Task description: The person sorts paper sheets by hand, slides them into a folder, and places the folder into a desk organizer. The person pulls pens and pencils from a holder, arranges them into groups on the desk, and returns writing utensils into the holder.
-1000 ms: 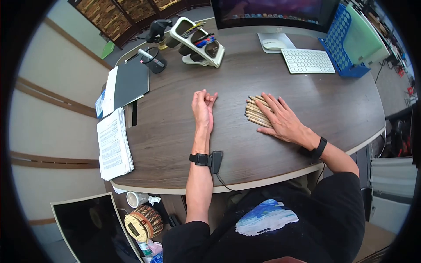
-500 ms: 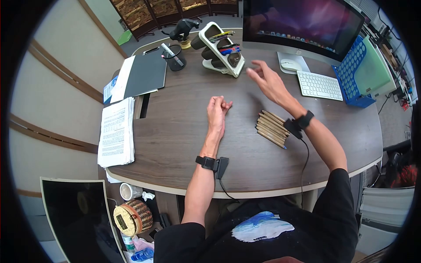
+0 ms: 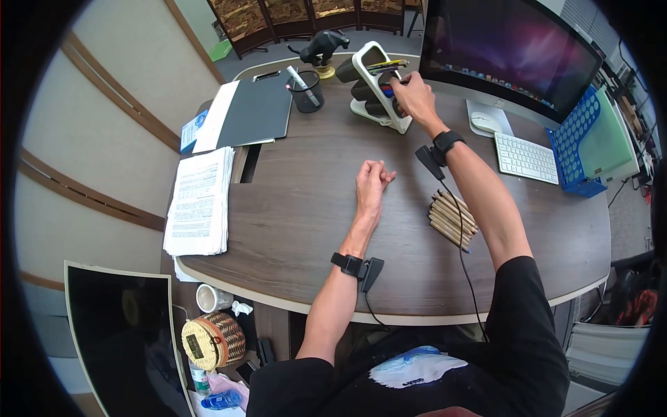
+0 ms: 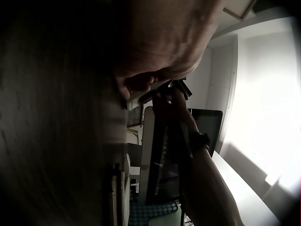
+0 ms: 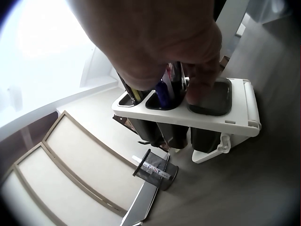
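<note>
My right hand (image 3: 415, 99) is at the white pen holder (image 3: 379, 87) with tilted dark cups. In the right wrist view, its fingers (image 5: 202, 84) bend down over the middle cup's blue pen (image 5: 163, 94) and the edge of an end cup (image 5: 214, 101). I cannot tell whether they pinch the pens. A yellow pen (image 5: 136, 94) stands in the cup at the other end. My left hand (image 3: 374, 187) rests on its side on the desk, fingers loosely curled, holding nothing. To its right, under my right forearm, a row of wooden-looking pens (image 3: 450, 219) lies side by side.
Behind the holder are a black animal figurine (image 3: 324, 50) and a mesh pen cup (image 3: 306, 94). A monitor (image 3: 511, 55), mouse (image 3: 486, 123), keyboard (image 3: 526, 156) and blue file rack (image 3: 575, 146) line the right. Papers (image 3: 200, 201) and a dark folder (image 3: 257, 111) lie left.
My right hand has left the row of pens, lifted and moved forward and left to the pen holder. The left hand stays in place on the desk while the head view shifts.
</note>
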{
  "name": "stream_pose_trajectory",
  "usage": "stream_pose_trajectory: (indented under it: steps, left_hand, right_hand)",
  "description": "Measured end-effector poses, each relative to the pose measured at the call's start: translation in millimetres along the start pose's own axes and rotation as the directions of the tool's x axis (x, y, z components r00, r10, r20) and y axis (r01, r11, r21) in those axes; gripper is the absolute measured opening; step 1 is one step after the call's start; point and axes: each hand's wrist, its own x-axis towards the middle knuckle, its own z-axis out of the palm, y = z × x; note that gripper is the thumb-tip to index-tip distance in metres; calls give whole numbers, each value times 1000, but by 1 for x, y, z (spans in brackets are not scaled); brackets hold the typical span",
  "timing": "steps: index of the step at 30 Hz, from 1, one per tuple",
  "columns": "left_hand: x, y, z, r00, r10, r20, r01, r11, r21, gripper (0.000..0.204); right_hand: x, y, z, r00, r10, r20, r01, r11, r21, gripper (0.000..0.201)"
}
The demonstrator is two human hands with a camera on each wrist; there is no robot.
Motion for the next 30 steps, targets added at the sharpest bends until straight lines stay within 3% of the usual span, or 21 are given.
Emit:
stream_pose_trajectory:
  steps: [2,4,6,8,9,12,14,19,23,25,26,28,30]
  left_hand:
    - [0,0,0,1000,0,-2,0,1000,-4,19]
    - [-1,2,2,1000,-1,2,1,1000,8,20]
    - [-1,1,1,1000,-4,-1,4,1000,6,20]
    - [-1,0,1,1000,-5,-1,5,1000,5,21]
    - [-1,1,1,1000,-5,2,5,1000,8,21]
    - [-1,2,1,1000,-5,6,4,1000,16,21]
    - [-1,2,1,1000,-4,6,4,1000,20,21]
    - [0,2,-1,1000,-17,1,17,999,38,20]
    - [1,0,-1,1000,-9,0,9,999,34,20]
    - [1,0,-1,1000,-4,-3,4,999,43,20]
    - [1,0,-1,1000,-6,-3,6,999,39,20]
    - [1,0,-3,1000,-14,23,12,998,69,19]
    - [-1,2,-1,1000,-15,23,13,998,60,19]
  right_hand:
    - [9,4,4,1000,-25,-10,25,1000,-15,62]
    - [22,16,14,990,-73,-118,66,996,-65,58]
    - [15,5,10,992,-60,-114,52,996,-77,54]
    - [5,-6,3,997,80,9,-81,995,52,48]
    - [5,-6,3,997,76,9,-76,996,53,48]
    - [11,4,7,997,-37,-68,37,999,-8,45]
    - [18,13,9,947,-204,-248,193,979,-69,46]
    - [22,31,-20,920,-258,-294,250,966,-66,40]
    - [-11,39,-73,925,-259,-277,263,965,-26,39]
    - [-14,67,-96,820,-393,-416,399,914,-77,37]
    - [-26,72,-105,820,-395,-414,399,913,-81,37]
    - [-62,79,-125,928,-211,-307,294,921,256,35]
    - [-89,98,-128,951,-154,-267,231,931,284,33]
